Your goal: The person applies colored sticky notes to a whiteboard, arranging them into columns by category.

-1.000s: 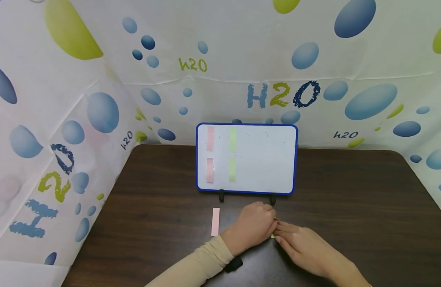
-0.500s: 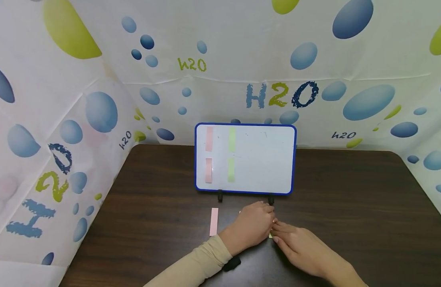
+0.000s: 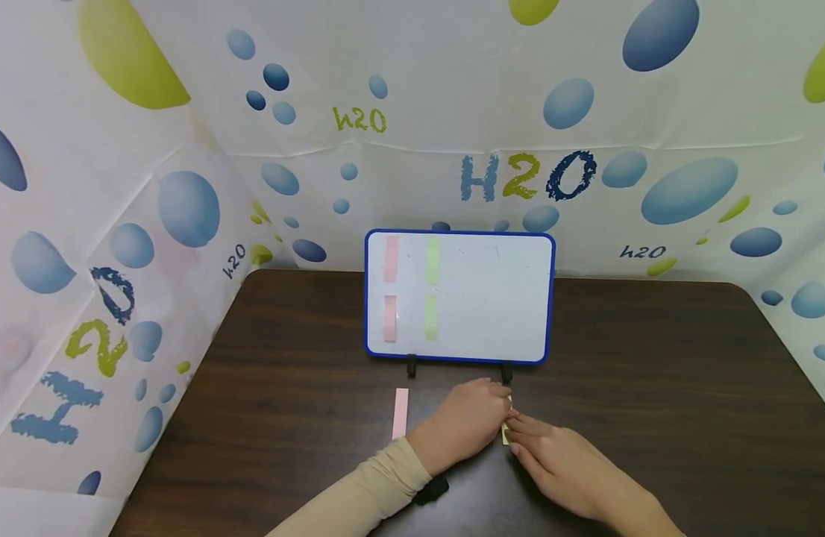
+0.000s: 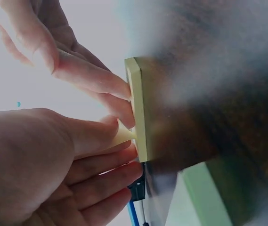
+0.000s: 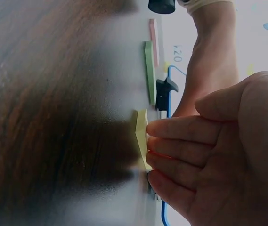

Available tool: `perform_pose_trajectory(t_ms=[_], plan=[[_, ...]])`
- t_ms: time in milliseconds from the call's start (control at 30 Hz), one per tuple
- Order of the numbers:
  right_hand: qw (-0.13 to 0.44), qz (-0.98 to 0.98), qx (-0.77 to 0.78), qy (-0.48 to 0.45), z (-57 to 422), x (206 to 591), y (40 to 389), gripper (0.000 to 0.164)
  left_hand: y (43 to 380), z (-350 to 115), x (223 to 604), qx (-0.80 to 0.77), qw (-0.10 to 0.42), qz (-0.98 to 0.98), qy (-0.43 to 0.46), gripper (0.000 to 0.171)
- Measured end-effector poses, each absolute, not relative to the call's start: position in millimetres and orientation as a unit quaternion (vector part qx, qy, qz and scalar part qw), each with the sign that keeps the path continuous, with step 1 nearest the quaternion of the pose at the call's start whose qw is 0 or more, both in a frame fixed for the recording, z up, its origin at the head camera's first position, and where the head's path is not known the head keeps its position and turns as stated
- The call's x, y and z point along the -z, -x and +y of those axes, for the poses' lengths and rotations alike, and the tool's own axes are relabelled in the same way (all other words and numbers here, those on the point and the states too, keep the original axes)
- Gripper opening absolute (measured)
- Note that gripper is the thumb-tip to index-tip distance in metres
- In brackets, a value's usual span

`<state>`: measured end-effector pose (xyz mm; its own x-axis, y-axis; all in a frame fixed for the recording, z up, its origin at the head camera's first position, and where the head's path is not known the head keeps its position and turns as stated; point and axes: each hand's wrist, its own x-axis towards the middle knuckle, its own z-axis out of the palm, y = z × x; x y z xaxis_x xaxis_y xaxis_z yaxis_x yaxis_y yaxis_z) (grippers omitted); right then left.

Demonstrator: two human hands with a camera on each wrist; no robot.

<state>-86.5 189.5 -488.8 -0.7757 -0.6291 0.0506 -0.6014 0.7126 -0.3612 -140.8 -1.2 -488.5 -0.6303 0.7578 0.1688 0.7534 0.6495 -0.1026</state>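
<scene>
A yellow pad of narrow sticky notes [image 3: 505,434] lies on the table, partly covered by both hands. My left hand [image 3: 462,421] reaches to its far end. In the left wrist view, the thumb and forefinger of that hand pinch a yellow strip [image 4: 123,135] that lifts from the pad. My right hand [image 3: 573,466] lays its straight fingertips on the same pad, as the right wrist view shows. A green pad [image 5: 150,73] lies beside it, hidden in the head view behind the left hand. A pink pad [image 3: 400,414] lies farther left, next to the left sleeve.
A blue-framed whiteboard [image 3: 493,298] stands upright behind the hands on black feet [image 3: 412,367]. Two pink strips [image 3: 390,318] and two green strips [image 3: 431,318] are stuck on its left half. A small black object [image 3: 431,491] lies by the left forearm. A printed curtain hangs around the table.
A little more of the yellow pad shows between the hands. Both hands stay almost in place, with slight shifts of the left fingers.
</scene>
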Motion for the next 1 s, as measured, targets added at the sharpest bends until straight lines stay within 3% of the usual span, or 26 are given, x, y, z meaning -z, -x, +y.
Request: perform_pose_trajectory(t_ms=[367, 1000], plan=[[0.061, 0.930, 0.180, 0.315, 184.1, 485.5, 83.0, 0.039, 144.1, -3.8, 486.3, 0.044, 0.108, -0.906, 0.407, 0.015], [0.033, 0.928, 0.181, 0.324, 183.9, 486.9, 83.1, 0.037, 147.1, -4.4, 488.4, 0.048, 0.088, -0.908, 0.407, 0.015]])
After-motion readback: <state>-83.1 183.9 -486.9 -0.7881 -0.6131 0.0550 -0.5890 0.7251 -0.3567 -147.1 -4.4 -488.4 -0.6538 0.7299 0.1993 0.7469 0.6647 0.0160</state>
